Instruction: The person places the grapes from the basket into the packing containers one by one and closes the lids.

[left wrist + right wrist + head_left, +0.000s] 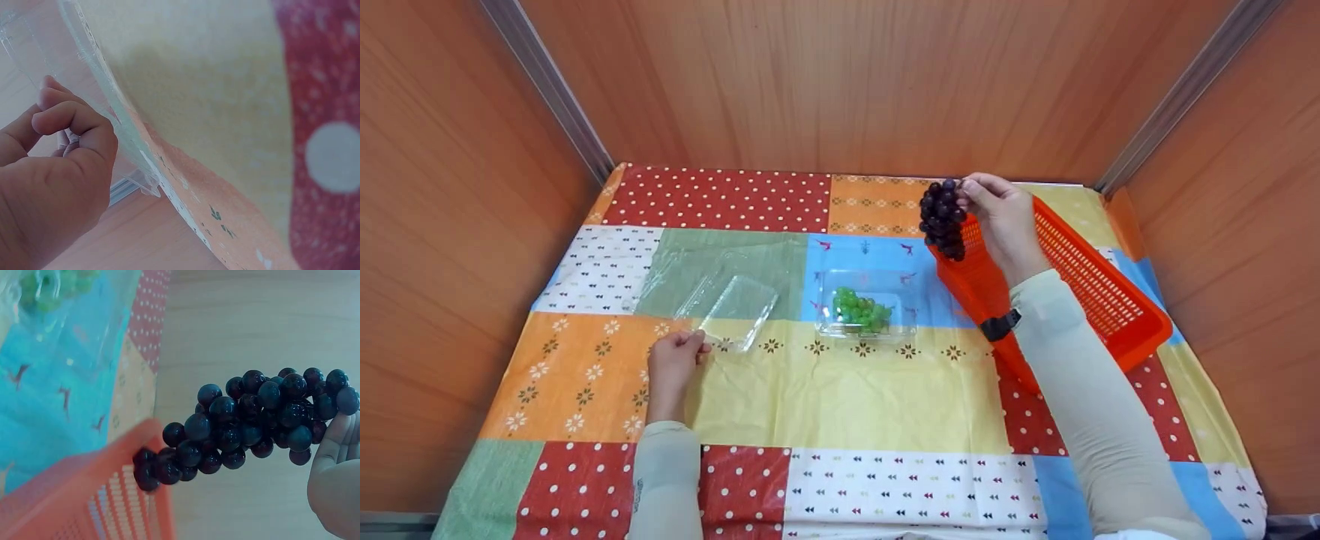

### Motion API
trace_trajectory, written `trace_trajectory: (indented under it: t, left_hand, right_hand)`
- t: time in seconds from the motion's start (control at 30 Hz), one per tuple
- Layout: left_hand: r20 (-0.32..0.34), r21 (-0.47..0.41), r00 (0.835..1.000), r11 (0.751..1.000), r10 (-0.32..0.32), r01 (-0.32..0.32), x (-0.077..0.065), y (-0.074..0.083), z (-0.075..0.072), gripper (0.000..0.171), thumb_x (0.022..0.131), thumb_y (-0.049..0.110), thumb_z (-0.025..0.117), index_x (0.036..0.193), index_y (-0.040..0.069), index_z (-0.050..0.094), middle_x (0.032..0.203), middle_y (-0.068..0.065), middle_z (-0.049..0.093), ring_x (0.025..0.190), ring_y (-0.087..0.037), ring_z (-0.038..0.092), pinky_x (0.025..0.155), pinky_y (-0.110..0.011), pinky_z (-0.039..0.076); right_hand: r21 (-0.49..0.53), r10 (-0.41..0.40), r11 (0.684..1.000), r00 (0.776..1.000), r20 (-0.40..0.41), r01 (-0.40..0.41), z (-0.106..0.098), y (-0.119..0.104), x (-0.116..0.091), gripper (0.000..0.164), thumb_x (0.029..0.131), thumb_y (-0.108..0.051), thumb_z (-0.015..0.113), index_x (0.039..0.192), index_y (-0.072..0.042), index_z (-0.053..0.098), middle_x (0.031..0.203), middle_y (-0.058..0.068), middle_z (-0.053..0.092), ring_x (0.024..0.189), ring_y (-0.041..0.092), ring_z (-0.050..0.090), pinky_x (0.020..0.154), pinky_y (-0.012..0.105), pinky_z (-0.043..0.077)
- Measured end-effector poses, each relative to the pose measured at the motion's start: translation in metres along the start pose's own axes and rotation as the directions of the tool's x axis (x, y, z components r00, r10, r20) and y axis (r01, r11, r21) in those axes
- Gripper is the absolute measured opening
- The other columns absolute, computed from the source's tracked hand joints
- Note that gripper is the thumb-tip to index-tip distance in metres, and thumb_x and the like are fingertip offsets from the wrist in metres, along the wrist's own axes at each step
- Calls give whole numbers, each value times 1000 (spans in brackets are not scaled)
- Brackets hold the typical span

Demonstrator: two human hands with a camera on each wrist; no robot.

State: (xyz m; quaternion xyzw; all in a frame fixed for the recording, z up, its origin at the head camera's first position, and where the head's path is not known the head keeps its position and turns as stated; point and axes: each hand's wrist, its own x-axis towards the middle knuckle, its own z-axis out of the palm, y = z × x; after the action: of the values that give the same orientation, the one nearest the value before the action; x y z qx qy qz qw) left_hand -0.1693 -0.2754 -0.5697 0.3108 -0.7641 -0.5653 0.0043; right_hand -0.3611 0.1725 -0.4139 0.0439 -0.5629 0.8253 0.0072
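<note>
A bunch of dark purple grapes (943, 217) hangs from my right hand (1001, 225), which pinches it at the top, over the far left corner of the orange basket (1140, 330). In the right wrist view the dark grapes (247, 422) stretch from the fingers toward the basket rim (149, 433). My left hand (675, 367) pinches the near edge of a clear plastic lid (742, 300) on the left; the left wrist view shows its fingers (73, 118) curled at the clear plastic. Between the hands, green grapes (861, 311) lie in a clear plastic box (904, 330).
A patchwork tablecloth (847, 405) covers the table. Wooden panels (840, 90) close in the back and both sides. The basket stands slanted at the right, partly behind the right forearm, which wears a pale sleeve and a black wrist strap (1001, 325).
</note>
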Motion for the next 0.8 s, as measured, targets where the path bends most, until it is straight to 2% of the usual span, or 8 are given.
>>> trace_trajectory:
  t: [0.13, 0.23, 0.37, 0.53, 0.7, 0.8]
  left_hand:
    - [15, 1, 1000, 1000, -6, 6, 0, 1, -1, 30, 104, 27, 52, 107, -1, 63, 92, -7, 69, 77, -12, 56, 69, -21, 44]
    - [31, -5, 999, 1000, -26, 26, 0, 2, -1, 29, 105, 27, 52, 108, 0, 63, 94, -8, 68, 80, -13, 56, 72, -22, 44]
    - [45, -20, 998, 999, -44, 45, 0, 2, -2, 28, 105, 27, 51, 108, 2, 63, 95, -6, 67, 85, -16, 56, 74, -23, 45]
    - [53, -14, 998, 999, -30, 31, 2, 1, -4, 28, 105, 27, 51, 106, 2, 62, 93, -4, 67, 85, -16, 56, 73, -23, 45]
    - [47, -18, 999, 999, -26, 27, 2, 0, -4, 28, 105, 27, 51, 108, 2, 63, 92, -4, 66, 84, -16, 56, 71, -21, 45]
    - [34, -34, 999, 999, -15, 16, 2, 0, -2, 29, 104, 25, 53, 110, -1, 63, 93, -8, 69, 82, -16, 58, 68, -19, 46]
  right_hand:
    - [-50, 28, 998, 999, 32, -27, 15, 4, -1, 32, 85, -18, 78, 107, 4, 71, 96, 13, 66, 88, 25, 60, 88, 28, 54]
    - [-73, 50, 996, 997, 59, -46, 26, 9, -1, 32, 85, -19, 78, 107, 3, 71, 95, 13, 66, 89, 25, 60, 90, 29, 53]
    - [-91, 65, 994, 994, 88, -57, 42, 18, -1, 27, 85, -18, 78, 102, 2, 73, 90, 11, 68, 82, 23, 60, 82, 27, 54]
    - [-66, 59, 997, 989, 139, -51, 62, 33, -1, 16, 88, -10, 75, 96, 4, 73, 81, 9, 68, 71, 19, 60, 68, 24, 53]
    - [-86, 95, 993, 978, 185, -80, 82, 46, -7, 13, 90, -9, 73, 96, 2, 74, 84, 9, 68, 73, 19, 61, 69, 23, 54]
    - [-98, 113, 991, 971, 209, -94, 96, 53, -11, 15, 90, -11, 73, 98, 2, 73, 86, 10, 67, 75, 19, 61, 70, 24, 54]
